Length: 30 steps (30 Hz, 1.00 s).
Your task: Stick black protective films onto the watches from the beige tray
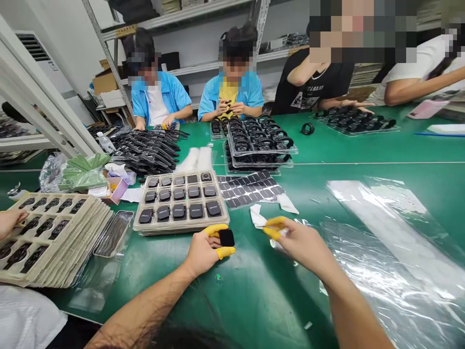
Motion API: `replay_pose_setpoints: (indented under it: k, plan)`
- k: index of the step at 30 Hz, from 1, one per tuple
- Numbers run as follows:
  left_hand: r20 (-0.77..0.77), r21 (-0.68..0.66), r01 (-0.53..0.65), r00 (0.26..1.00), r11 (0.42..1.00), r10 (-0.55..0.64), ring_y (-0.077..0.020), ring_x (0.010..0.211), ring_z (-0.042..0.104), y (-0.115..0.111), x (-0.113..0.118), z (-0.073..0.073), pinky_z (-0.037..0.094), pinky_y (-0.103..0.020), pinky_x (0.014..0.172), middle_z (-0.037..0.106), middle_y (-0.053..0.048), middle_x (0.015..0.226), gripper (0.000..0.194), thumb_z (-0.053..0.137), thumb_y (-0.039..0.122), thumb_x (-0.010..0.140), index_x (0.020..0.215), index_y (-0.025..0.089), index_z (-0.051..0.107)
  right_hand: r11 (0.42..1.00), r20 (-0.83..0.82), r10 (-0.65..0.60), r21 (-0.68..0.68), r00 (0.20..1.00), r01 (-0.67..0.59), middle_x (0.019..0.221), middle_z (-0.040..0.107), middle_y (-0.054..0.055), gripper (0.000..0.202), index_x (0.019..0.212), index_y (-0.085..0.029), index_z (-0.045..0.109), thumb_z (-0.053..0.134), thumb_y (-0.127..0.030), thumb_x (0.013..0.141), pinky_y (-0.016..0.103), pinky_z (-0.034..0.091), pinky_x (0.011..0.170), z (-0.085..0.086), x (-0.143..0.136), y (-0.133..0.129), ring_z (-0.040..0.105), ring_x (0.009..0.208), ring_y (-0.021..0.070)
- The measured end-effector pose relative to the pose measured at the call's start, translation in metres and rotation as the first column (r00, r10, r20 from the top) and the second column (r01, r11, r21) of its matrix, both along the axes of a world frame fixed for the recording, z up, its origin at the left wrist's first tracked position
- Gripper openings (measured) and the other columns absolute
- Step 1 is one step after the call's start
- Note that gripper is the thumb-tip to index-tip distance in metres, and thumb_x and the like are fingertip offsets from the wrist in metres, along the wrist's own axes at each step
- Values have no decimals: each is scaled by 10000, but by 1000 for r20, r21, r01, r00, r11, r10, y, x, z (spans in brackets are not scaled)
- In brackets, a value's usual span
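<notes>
My left hand (209, 246), with yellow finger cots on its thumb and forefinger, grips a black square watch case (227, 237) by its edges, glossy face up. My right hand (296, 237), also in yellow finger cots, is pinched closed to the right of it. Something thin shows at those fingertips, too small to name. A crumpled white tissue (257, 216) lies beside them; whether they touch it I cannot tell. Just beyond my left hand is a plastic tray (165, 228) with rows of black watch cases. Behind my right hand lies a sheet of dark square stickers (250, 189).
Stacked trays of watches (65, 261) stand at left, by a neighbour's hand (12, 223). Black straps (145, 150) are heaped beyond. Clear plastic sheets (385, 271) spread at right. Co-workers sit across the green table (261, 300) behind stacked strap trays (259, 140).
</notes>
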<state>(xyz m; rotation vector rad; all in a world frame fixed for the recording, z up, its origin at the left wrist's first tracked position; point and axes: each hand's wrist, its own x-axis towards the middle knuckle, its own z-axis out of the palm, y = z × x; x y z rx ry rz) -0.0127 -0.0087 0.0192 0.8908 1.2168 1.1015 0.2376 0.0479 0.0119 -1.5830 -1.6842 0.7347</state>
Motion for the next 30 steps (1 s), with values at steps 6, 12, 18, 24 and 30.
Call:
replay_pose_setpoints:
  k: [6, 12, 18, 24, 30]
  plan:
    - [91, -29, 35, 995, 999, -32, -143, 698, 688, 1, 6, -4, 544, -252, 676, 746, -11, 821, 627, 936, 93, 480, 1071, 210, 761, 944, 555, -35, 290, 831, -154, 1073, 692, 151, 355, 1165, -221, 721, 544, -317, 873, 462, 464, 815, -20, 11, 42, 596, 1002, 337]
    - [44, -55, 28, 999, 998, -25, -115, 649, 671, 2, 3, -4, 548, -215, 634, 743, -28, 822, 741, 962, 106, 398, 1108, 159, 755, 871, 451, 100, 391, 887, -298, 782, 689, 75, 193, 834, -231, 721, 540, -230, 901, 409, 395, 728, -7, -29, 20, 569, 798, 255]
    - [22, 52, 53, 998, 997, -54, -156, 720, 715, 5, -2, -7, 587, -240, 701, 775, -63, 878, 681, 954, 129, 432, 1085, 132, 760, 745, 221, 422, 468, 879, -476, 769, 673, 52, 111, 869, -266, 693, 609, -298, 934, 385, 443, 662, 10, -73, -23, 572, 743, 237]
    - [12, -3, 45, 999, 999, -45, -151, 701, 719, 7, -1, -9, 594, -242, 665, 782, -63, 868, 694, 951, 194, 485, 1139, 127, 727, 859, 165, 181, 453, 970, -237, 794, 687, 71, 167, 828, -256, 690, 597, -339, 939, 410, 467, 733, 6, -66, -14, 590, 786, 243]
    - [36, -7, 45, 998, 999, -45, -135, 716, 706, 7, -2, -7, 584, -218, 666, 772, -47, 867, 707, 952, 161, 469, 1139, 132, 728, 880, 238, 149, 410, 960, -239, 782, 668, 91, 193, 839, -237, 697, 551, -310, 941, 417, 467, 731, 7, -70, -17, 584, 791, 259]
